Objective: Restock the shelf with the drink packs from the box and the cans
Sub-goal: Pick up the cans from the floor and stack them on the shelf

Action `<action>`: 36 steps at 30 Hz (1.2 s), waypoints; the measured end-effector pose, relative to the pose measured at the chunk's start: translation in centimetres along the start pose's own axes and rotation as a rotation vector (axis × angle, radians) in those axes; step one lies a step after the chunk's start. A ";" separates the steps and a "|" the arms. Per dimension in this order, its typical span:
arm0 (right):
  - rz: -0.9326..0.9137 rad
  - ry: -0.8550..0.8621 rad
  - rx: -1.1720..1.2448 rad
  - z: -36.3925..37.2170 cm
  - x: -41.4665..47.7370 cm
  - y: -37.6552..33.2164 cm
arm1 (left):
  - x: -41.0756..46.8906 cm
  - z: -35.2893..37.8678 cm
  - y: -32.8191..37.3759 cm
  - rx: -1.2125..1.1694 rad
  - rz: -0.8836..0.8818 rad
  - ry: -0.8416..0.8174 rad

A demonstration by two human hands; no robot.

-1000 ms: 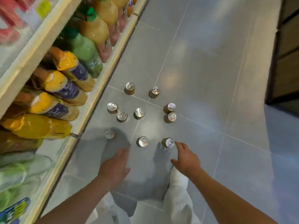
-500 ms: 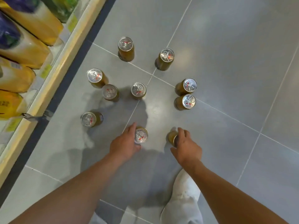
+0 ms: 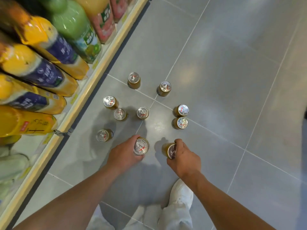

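Observation:
Several gold cans with silver tops stand on the grey tiled floor, among them one at the far end [image 3: 133, 79] and a touching pair [image 3: 182, 110] on the right. My left hand [image 3: 125, 154] grips the nearest upright can [image 3: 141, 146] from its left side. My right hand [image 3: 184, 157] grips another can [image 3: 169, 150], which is tilted with its top turned toward me. The shelf [image 3: 93, 73] runs along the left, with its bottom row of drink bottles. No box or drink packs are in view.
Orange-juice bottles [image 3: 41, 45], a green bottle [image 3: 78, 29] and a pink one [image 3: 104, 19] fill the shelf. A lone can [image 3: 103, 135] stands near the shelf edge. My white shoe [image 3: 180, 196] is just behind my right wrist. Bare floor stretches to the right.
Both hands have closed round the two nearest cans. The right-hand can has tipped off upright. The view has pulled back from the floor, bringing more of the shelf into sight.

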State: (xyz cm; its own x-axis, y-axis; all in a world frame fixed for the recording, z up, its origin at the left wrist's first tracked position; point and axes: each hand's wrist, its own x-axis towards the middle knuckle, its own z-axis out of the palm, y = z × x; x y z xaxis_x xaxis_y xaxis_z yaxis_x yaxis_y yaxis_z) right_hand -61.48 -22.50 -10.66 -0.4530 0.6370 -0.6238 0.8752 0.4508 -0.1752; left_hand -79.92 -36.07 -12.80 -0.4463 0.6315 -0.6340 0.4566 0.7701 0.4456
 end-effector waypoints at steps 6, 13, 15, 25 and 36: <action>-0.064 0.114 0.168 -12.4 -8.7 -5.7 | -9.1 -13.6 7.1 -0.008 0.062 0.090; -0.266 0.178 0.438 -29.8 -21.4 -14.6 | -26.0 -30.8 13.7 -0.195 0.179 0.374; -0.378 0.192 0.442 -34.7 -26.2 -17.9 | -32.5 -35.4 14.5 -0.328 0.187 0.462; -0.899 0.003 0.579 -50.5 -46.4 -33.5 | -59.0 -49.1 13.6 -0.773 0.155 0.867; -1.216 -0.266 0.635 -51.8 -61.5 -47.7 | -76.8 -54.8 8.3 -1.025 0.252 1.224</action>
State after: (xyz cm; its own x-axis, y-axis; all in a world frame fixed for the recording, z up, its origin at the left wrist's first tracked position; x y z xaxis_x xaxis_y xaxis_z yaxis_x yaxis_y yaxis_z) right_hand -84.18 -50.79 75.57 -0.9921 -0.1128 0.0552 -0.0797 0.2265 -0.9708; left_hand -83.96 -73.20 74.23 -0.9873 0.0480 0.1513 0.1539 0.0574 0.9864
